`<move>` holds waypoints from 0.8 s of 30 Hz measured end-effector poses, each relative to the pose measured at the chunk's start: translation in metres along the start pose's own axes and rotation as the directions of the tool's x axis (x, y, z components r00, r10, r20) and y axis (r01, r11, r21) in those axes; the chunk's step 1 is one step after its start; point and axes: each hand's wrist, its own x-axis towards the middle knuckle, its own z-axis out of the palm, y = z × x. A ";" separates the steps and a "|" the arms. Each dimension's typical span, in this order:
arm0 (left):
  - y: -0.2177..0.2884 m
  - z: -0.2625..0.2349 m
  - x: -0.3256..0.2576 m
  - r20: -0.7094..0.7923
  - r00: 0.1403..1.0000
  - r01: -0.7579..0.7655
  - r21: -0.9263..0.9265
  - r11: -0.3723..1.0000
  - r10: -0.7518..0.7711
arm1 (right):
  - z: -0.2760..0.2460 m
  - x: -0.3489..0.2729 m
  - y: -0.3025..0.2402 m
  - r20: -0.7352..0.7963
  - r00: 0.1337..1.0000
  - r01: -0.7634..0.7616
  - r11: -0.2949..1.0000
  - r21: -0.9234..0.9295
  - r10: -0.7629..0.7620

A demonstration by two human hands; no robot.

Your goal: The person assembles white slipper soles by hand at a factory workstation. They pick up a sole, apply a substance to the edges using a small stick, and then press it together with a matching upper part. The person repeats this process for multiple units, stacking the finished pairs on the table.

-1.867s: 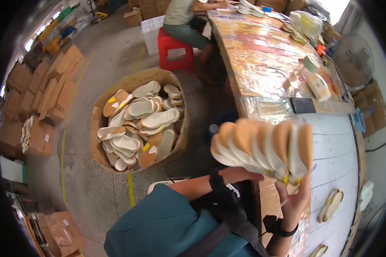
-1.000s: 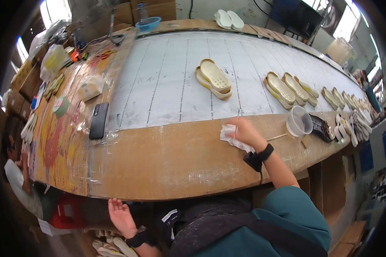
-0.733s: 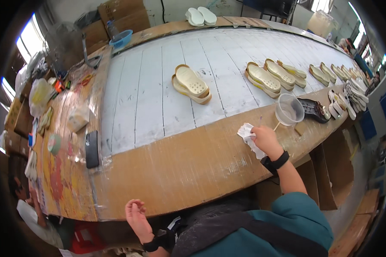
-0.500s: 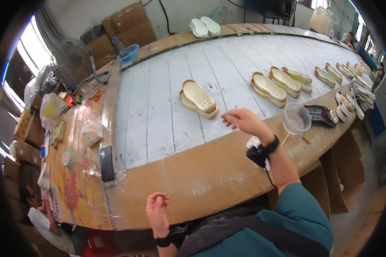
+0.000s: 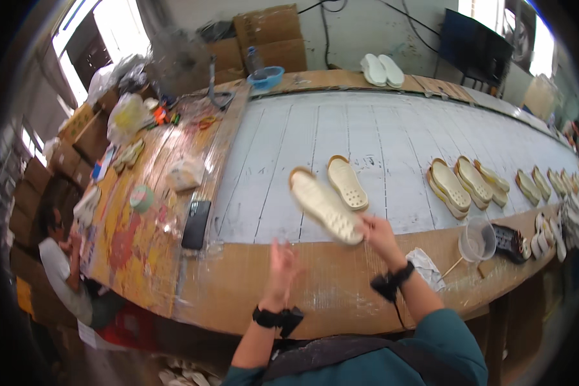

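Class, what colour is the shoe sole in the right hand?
The shoe sole is cream, with a tan rim at its far end; see the head view.

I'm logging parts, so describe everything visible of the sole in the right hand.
The sole is cream, long and rounded, foam-like in look, with a tan rim at its far end and small hollows or holes toward the near one. Slightly blurred, it slants over the white work surface, its near end held by the right hand.
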 end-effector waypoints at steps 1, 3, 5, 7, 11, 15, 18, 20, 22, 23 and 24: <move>0.004 -0.002 0.007 -0.058 0.995 -0.089 -0.152 0.984 0.081 | 0.011 -0.029 -0.017 0.098 0.995 -0.013 0.992 0.124 0.001; 0.018 0.002 0.009 -0.028 0.963 -0.269 0.004 0.963 0.269 | 0.013 -0.079 -0.048 0.314 0.949 0.039 0.999 -0.026 -0.029; 0.017 -0.001 -0.002 0.061 0.940 -0.339 0.085 0.937 0.334 | 0.011 -0.094 -0.077 0.445 0.893 -0.015 0.991 -0.132 0.073; 0.009 -0.001 -0.010 0.213 0.934 -0.311 0.086 0.947 0.287 | 0.014 -0.090 -0.086 0.438 0.895 -0.030 0.991 -0.127 0.083; 0.001 0.012 -0.029 0.355 0.912 -0.305 0.252 0.918 0.206 | 0.030 -0.063 -0.093 0.359 0.933 0.025 1.000 -0.019 -0.016; 0.041 -0.004 -0.026 0.389 0.911 0.019 0.295 0.955 -0.138 | 0.026 -0.052 -0.093 0.453 0.892 -0.073 0.988 0.138 0.003; 0.047 -0.011 -0.023 0.441 0.885 -0.001 0.320 0.947 -0.148 | 0.029 -0.056 -0.097 0.462 0.886 -0.142 0.973 0.182 0.043; 0.048 -0.018 -0.019 0.490 0.856 0.038 0.260 0.965 -0.166 | 0.030 -0.060 -0.096 0.456 0.889 -0.150 0.964 0.219 0.035; 0.055 -0.017 -0.020 0.427 0.897 0.010 0.247 0.969 -0.118 | 0.036 -0.069 -0.093 0.433 0.901 -0.092 0.965 0.244 -0.024; 0.061 -0.017 -0.020 0.391 0.916 -0.009 0.240 0.971 -0.088 | 0.038 -0.084 -0.091 0.440 0.893 0.003 0.981 0.192 -0.089; 0.072 -0.019 -0.024 0.330 0.943 -0.055 0.272 0.961 -0.039 | 0.039 -0.103 -0.090 0.459 0.873 0.107 0.983 0.150 -0.165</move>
